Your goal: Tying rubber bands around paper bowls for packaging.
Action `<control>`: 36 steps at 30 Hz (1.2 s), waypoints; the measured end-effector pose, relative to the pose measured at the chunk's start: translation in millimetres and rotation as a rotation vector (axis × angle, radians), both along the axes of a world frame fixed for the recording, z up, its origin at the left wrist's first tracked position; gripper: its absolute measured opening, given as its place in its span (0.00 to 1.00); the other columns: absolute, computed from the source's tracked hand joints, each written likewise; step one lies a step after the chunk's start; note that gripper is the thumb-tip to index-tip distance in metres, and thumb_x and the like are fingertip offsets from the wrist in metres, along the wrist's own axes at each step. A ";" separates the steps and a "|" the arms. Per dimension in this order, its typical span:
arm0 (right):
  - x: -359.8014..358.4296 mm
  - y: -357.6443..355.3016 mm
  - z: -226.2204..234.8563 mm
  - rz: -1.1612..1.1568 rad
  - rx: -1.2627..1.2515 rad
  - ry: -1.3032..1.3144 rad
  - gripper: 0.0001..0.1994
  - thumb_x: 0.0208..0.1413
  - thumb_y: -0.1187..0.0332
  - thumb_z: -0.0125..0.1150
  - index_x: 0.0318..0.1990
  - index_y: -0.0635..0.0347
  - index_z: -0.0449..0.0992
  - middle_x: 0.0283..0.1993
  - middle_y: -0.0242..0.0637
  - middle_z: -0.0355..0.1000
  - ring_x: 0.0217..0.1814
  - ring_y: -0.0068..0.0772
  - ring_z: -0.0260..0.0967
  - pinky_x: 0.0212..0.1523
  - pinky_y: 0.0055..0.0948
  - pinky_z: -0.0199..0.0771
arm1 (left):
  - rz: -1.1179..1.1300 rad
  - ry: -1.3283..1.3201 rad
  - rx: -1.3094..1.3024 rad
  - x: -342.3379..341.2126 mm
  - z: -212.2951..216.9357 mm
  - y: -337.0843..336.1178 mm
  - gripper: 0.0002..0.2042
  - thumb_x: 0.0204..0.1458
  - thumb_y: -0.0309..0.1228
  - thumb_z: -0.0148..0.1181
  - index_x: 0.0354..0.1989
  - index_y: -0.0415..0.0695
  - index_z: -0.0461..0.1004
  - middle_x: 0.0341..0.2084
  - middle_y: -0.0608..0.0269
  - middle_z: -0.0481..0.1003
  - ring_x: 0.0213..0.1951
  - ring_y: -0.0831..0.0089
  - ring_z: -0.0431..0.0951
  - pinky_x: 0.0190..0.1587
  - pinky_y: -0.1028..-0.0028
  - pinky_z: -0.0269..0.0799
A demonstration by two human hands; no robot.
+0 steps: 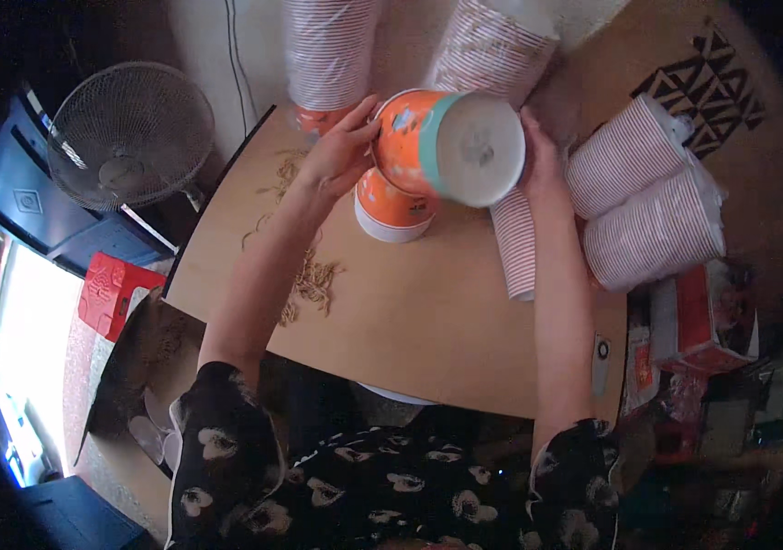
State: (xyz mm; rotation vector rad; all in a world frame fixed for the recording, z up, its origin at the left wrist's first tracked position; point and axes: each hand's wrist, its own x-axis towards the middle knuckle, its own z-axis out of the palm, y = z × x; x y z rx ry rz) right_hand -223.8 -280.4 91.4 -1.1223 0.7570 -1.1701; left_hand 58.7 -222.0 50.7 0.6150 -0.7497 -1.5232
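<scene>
My left hand (341, 154) and my right hand (543, 158) hold an orange paper bucket (401, 137) with a teal band, one at each side. It is tipped over so its pale round bottom faces to the right and up. Just below it on the table, a second orange paper bucket (393, 213) stands with a white band at its lower end; its upper part is hidden behind the held one. The fingers of my right hand are mostly hidden behind the bucket. Under my right forearm lies a striped bucket stack (513, 243), partly covered.
Plastic-wrapped bucket stacks stand behind (332, 55) and lie at the right (653, 229). Thin tan strands (314, 286) are scattered on the brown table (428, 321). A fan (130, 137) and a red stool (115, 293) are at the left; a red-and-white box (699, 321) is at the right.
</scene>
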 end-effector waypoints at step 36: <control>63.6 34.3 -123.0 -0.429 -0.465 0.236 0.16 0.65 0.59 0.51 0.42 0.66 0.75 0.37 0.41 0.76 0.41 0.33 0.73 0.46 0.36 0.72 | 0.716 -0.599 -0.154 14.3 -215.5 -0.7 0.15 0.60 0.26 0.57 0.55 0.40 0.69 0.45 0.62 0.74 0.41 0.78 0.72 0.44 0.76 0.71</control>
